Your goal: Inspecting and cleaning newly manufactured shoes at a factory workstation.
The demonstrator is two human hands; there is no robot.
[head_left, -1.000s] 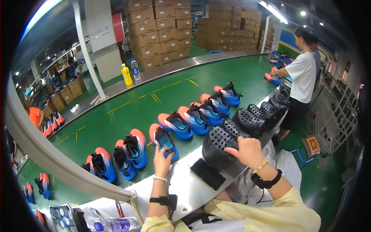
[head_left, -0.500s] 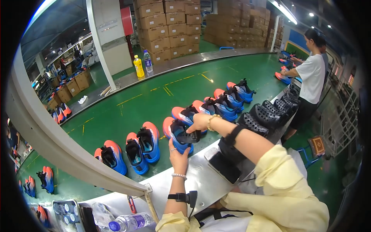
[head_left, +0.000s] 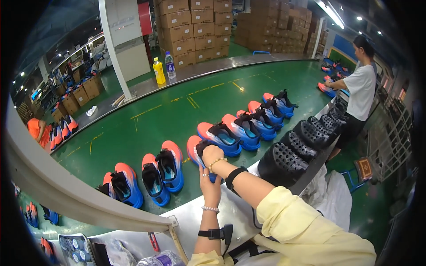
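Observation:
A running shoe (head_left: 194, 145), orange at the toe and blue toward the heel, lies on the green conveyor belt in front of me. My right hand (head_left: 212, 155) reaches over its black collar with curled fingers, whose tips are hidden at the opening; what they hold does not show. Low at the heel, my left hand (head_left: 209, 185) grips the same shoe with its fingers against the side. To the left stands a matching pair of shoes (head_left: 168, 166), toes pointing away. Close on the right sits another shoe (head_left: 224, 136) of the same kind, with more beyond.
Black perforated clogs (head_left: 284, 165) line the metal ledge at right. A white curved post (head_left: 84, 190) crosses the left side. Bottles (head_left: 159, 71) stand on the belt's far edge. A co-worker (head_left: 360, 86) handles shoes at far right. A plastic bottle (head_left: 162, 259) lies near the lower edge.
My right hand has come down and nearer to me, its dark piece now out of sight at the shoe's opening. My right forearm now covers where the phone lay.

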